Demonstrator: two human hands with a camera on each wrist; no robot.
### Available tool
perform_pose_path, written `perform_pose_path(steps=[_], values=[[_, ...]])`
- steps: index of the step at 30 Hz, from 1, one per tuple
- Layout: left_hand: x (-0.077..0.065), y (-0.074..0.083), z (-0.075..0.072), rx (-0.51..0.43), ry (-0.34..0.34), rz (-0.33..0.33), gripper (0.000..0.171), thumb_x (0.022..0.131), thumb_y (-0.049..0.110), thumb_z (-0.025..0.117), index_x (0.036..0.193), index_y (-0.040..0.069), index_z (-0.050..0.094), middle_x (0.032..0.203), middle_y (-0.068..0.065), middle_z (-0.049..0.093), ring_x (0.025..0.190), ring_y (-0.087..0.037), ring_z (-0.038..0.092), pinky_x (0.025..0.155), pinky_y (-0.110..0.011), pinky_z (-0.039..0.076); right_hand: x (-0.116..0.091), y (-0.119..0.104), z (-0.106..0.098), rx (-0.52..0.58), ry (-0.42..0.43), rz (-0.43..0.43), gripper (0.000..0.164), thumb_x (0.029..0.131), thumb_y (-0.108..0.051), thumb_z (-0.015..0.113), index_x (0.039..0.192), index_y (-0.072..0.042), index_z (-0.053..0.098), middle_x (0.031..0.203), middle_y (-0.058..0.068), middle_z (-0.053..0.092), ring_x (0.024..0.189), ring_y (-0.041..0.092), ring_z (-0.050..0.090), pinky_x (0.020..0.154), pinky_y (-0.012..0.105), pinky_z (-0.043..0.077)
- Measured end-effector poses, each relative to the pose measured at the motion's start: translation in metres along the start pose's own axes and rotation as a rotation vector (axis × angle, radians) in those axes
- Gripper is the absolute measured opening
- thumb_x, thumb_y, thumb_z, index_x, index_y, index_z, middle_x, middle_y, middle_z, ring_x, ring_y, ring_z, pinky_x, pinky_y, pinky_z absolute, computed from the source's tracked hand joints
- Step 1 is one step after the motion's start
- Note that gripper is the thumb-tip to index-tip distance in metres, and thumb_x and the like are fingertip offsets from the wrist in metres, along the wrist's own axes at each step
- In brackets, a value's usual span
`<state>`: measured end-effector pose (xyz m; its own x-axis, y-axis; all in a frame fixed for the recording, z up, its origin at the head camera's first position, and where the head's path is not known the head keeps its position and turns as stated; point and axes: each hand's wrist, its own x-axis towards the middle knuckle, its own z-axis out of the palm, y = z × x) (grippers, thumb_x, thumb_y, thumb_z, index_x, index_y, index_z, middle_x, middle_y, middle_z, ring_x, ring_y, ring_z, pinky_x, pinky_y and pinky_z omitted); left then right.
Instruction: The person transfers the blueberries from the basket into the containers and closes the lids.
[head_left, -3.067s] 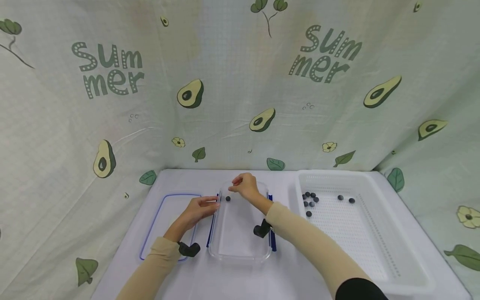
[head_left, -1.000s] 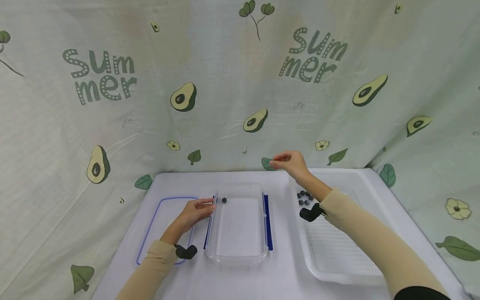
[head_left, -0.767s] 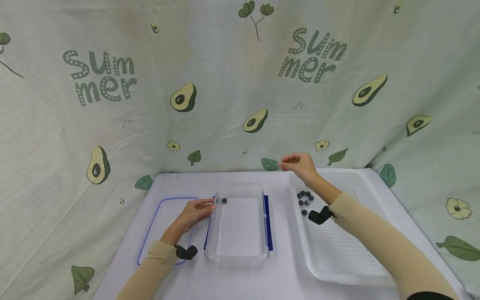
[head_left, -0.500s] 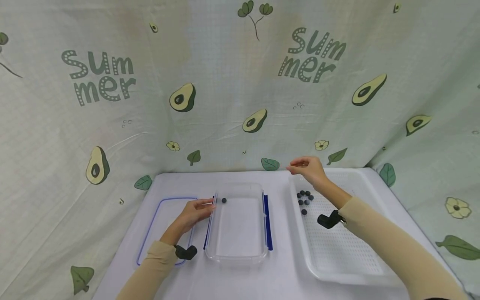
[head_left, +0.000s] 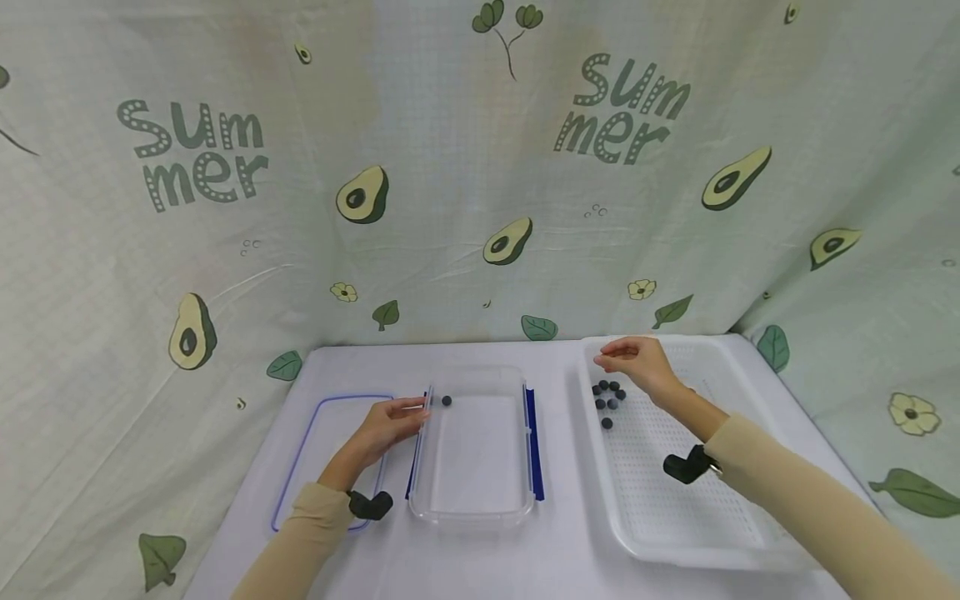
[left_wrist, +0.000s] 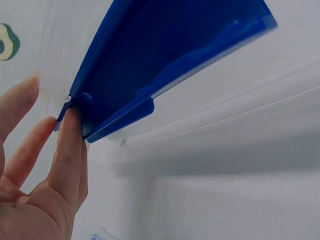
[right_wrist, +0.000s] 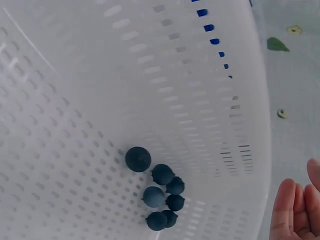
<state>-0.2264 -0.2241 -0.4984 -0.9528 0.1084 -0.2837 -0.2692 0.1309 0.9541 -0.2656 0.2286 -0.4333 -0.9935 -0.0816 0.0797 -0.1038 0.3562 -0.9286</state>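
Note:
One blueberry [head_left: 447, 401] lies in the clear lidless box [head_left: 472, 514], near its far left corner. My left hand [head_left: 390, 429] is at the box's left side. In the left wrist view its straight fingers touch the blue side latch [left_wrist: 125, 65], with the thumb apart from them. My right hand [head_left: 637, 364], fingers loosely bent and nothing seen between them, hovers over the far left part of the white perforated basket [head_left: 622, 533]. Below it several blueberries [right_wrist: 153, 197] cluster against the basket's left wall.
A clear lid with a blue seal [head_left: 288, 479] lies flat left of the box, partly under the left forearm. Another blue latch [head_left: 535, 446] hangs on the box's right side. A printed curtain [head_left: 450, 125] rises behind the white table [head_left: 480, 567].
My right hand has moved from over the clear box rightwards to above the basket, lowering lately. Its forearm now covers where two separate blueberries lay. The left hand has stayed at the box.

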Motion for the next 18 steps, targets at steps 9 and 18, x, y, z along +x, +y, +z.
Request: perform_pose_path(steps=[9,18], values=[[-0.001,0.000,-0.001,-0.001,-0.026,0.023,0.054,0.092,0.017,0.075,0.137,-0.004,0.056,0.122,-0.016,0.068,0.106,-0.018,0.066,0.092,-0.029,0.056,-0.010,0.021,0.000,-0.053,0.008,-0.002,0.033,0.088,-0.013,0.078,0.107,0.011,0.068,0.097,0.018,0.073,0.079,0.020,0.071,0.070,0.019,0.055],[-0.003,0.002,-0.001,-0.007,-0.026,0.017,0.053,0.093,0.016,0.074,0.138,-0.005,0.054,0.124,-0.017,0.067,0.108,-0.019,0.066,0.093,-0.030,0.055,-0.020,0.041,0.003,-0.061,-0.010,0.004,0.031,0.087,-0.012,0.079,0.104,0.012,0.068,0.093,0.017,0.074,0.080,0.019,0.071,0.072,0.027,0.058]])
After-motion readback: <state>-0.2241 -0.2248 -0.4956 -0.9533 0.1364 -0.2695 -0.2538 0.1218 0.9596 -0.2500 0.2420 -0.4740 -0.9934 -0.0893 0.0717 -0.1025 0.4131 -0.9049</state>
